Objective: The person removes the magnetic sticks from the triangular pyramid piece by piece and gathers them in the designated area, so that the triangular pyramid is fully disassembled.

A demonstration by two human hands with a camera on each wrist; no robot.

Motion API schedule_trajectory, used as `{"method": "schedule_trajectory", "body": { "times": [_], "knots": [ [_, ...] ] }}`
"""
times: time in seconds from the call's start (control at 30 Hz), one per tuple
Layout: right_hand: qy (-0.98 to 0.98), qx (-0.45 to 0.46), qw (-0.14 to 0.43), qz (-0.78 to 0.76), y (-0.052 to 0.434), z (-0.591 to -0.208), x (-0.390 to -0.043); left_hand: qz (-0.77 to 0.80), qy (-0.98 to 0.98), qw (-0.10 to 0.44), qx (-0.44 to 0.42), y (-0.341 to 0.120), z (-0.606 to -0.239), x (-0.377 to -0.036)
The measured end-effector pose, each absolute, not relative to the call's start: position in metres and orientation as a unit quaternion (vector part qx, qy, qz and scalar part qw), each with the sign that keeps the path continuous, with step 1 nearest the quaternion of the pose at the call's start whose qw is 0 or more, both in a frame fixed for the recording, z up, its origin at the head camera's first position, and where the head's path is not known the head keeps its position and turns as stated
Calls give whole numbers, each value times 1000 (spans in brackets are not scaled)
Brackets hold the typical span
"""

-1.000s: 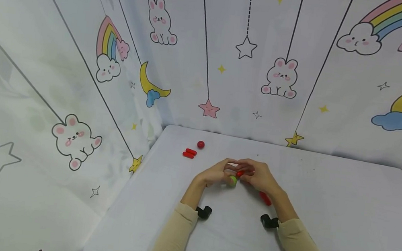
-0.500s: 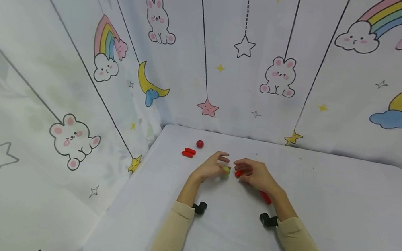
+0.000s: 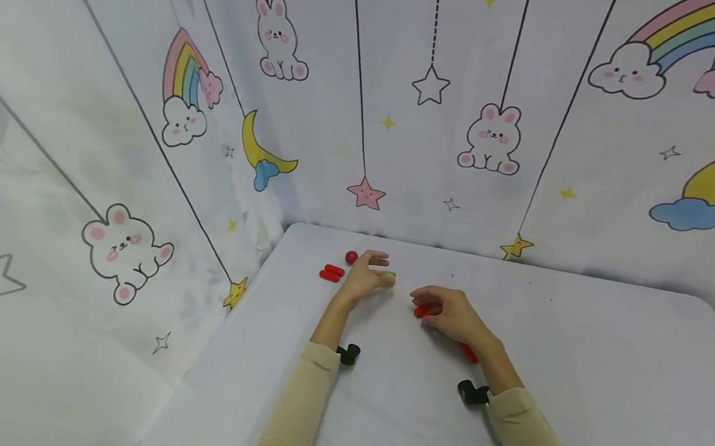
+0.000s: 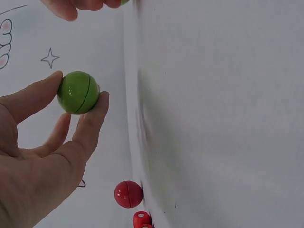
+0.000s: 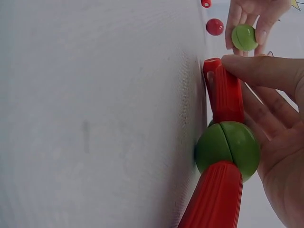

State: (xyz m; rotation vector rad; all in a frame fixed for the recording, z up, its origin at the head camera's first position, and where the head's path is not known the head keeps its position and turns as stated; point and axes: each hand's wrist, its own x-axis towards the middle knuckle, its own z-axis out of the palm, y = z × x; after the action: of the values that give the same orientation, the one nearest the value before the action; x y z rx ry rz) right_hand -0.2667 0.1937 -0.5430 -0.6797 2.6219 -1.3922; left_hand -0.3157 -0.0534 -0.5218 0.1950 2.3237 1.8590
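My left hand [image 3: 361,281] pinches a green ball [image 4: 78,92] between thumb and fingertips, up off the surface [image 3: 574,387], near the red ball [image 3: 351,257] and two loose red rods [image 3: 331,273] at the far edge. My right hand [image 3: 448,316] is clamped on a rod chain [image 5: 225,152]: red rod, green ball, red rod, thumb on the top rod so the free end stays exposed, chain against the surface.

The left hand [image 3: 365,281] has pulled the green ball [image 4: 78,92] off the red rod piece [image 5: 225,92] toward the red ball [image 3: 350,257].
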Motion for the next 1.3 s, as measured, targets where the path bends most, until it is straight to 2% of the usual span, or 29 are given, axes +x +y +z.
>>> {"method": "schedule_trajectory", "body": {
  "times": [0.7,1.3],
  "knots": [
    [865,-224,50,-446,193,-545,-267,617,787,-2,21,-53,-532,-370],
    [868,-218,51,-443,194,-542,-264,574,817,6,60,-48,-546,-388]
  ]
}}
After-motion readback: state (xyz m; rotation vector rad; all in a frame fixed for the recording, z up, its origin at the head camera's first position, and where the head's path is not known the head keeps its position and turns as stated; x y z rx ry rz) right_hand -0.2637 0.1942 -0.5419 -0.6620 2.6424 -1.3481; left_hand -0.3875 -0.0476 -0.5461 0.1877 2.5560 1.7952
